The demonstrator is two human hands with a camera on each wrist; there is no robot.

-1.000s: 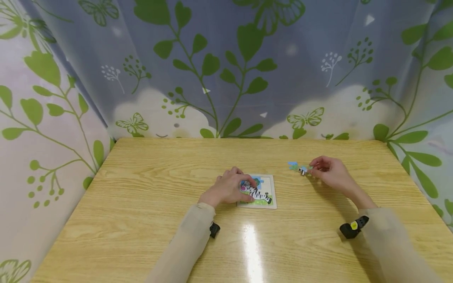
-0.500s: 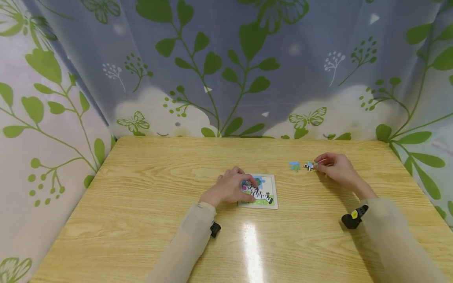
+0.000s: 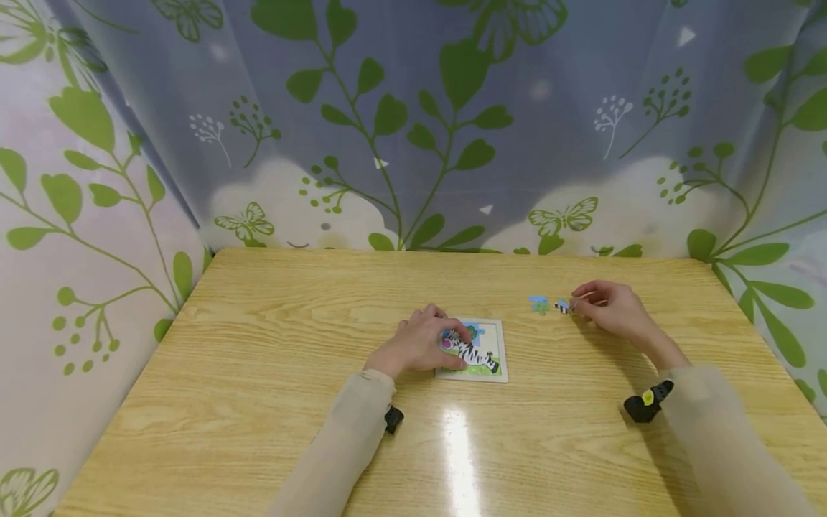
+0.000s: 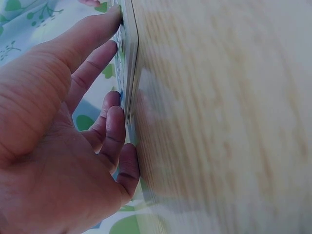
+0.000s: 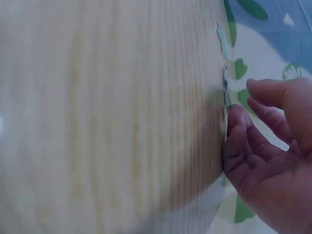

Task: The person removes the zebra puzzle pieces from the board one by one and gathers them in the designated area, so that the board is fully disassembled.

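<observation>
In the head view my left hand [image 3: 423, 341] rests on a square jigsaw puzzle board [image 3: 503, 366] with a pale border and a zebra picture. Its thumb and fingertips touch the face of the board, spread apart, as the left wrist view also shows. Further right, my right hand [image 3: 610, 309] has its fingertips at a small black-and-white and blue puzzle piece [image 3: 561, 306] lying on the table. The right wrist view shows the thumb lifted away from that piece [image 5: 225, 80], with lower fingers on the tabletop. A blue and green puzzle piece [image 3: 539, 304] lies just left of it.
The wooden table [image 3: 291, 373] runs back to a leaf-patterned curtain [image 3: 413, 143], and similar cloth hangs at both sides. Black wrist cameras sit at the left sleeve [image 3: 355, 431] and the right sleeve [image 3: 711, 424].
My right hand has shifted slightly right and back. The black-and-white piece at its fingertips has moved away from the blue and green one. My left hand stays on the board.
</observation>
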